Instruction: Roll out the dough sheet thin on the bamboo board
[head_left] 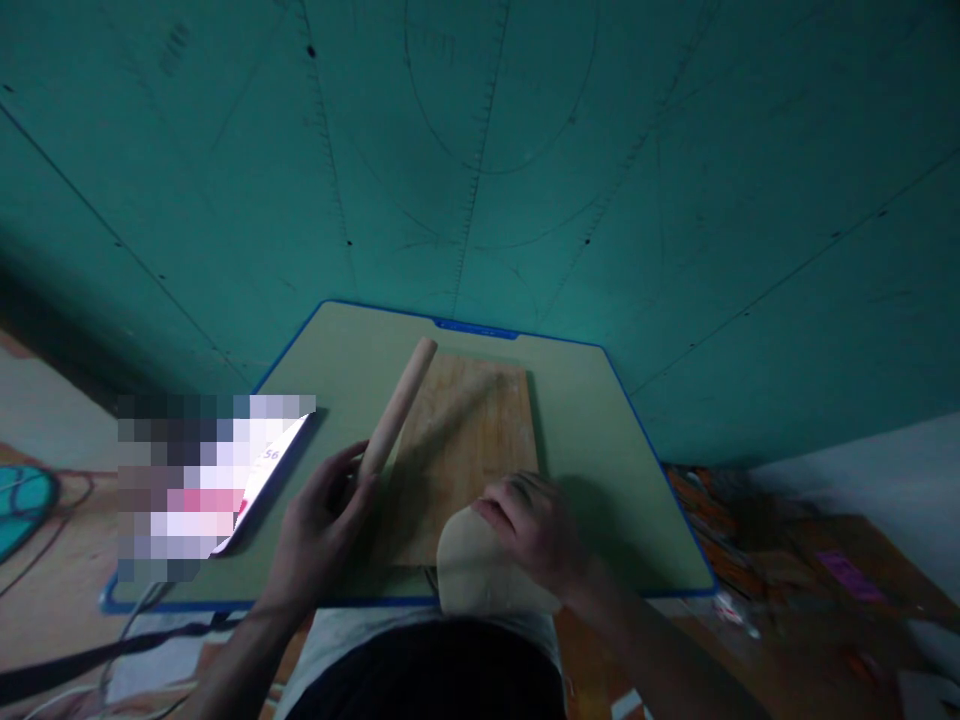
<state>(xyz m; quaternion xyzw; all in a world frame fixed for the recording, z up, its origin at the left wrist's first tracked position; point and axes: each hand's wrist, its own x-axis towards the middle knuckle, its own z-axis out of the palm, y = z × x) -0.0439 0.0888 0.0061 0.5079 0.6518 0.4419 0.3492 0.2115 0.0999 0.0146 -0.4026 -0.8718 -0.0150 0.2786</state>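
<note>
My left hand (pixel 328 517) is wrapped round the lower end of a plain wooden rolling pin (pixel 403 398). The pin tilts up and to the right, its far end above the left edge of a wooden board (pixel 469 430). At the board's near right corner, my right hand (pixel 534 525) pinches the upper edge of a flat, pale sheet of dough (pixel 472 565). The dough hangs down past the near edges of the board and table. My fingers cover its upper right part.
Under the board is a pale green table (pixel 600 430) with a blue rim, against a teal wall (pixel 465 180). A lit tablet-like screen (pixel 262 465), partly pixelated, stands at the left. Cables (pixel 142 600) run beside the table's near left corner. Blurred clutter (pixel 795 560) lies on the floor to the right.
</note>
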